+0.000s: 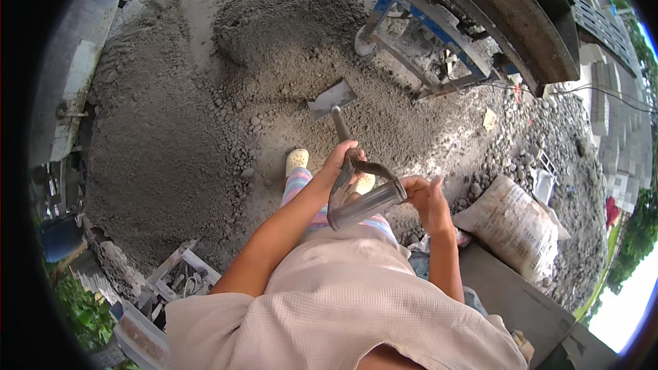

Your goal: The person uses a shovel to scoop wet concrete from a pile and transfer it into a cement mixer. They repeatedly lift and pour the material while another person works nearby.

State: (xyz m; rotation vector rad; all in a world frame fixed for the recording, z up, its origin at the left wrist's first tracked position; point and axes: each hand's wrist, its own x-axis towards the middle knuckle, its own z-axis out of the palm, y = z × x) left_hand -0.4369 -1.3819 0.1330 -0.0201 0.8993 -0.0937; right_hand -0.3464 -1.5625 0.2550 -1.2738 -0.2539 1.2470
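A shovel (368, 207) with a D-shaped handle slants away from my body. Its grey metal blade (332, 100) lies low against the grey gravelly mix (288, 89) in front of my feet. My left hand (345, 159) is wrapped round the shaft just below where the handle forks. By the right end of the grip bar is my right hand (428, 202), its thumb raised and apart, its fingertips at the bar's corner and not closed round it. Pale clogs (296, 160) show on my feet, one partly behind the handle.
A dark heap of mix (295, 17) rises ahead, and more (157, 164) spreads left. A blue-framed metal machine (439, 24) stands far right. Loose stones (510, 144) and a filled, stained sack (514, 226) lie right. Stacked grey blocks (617, 116) stand beyond them.
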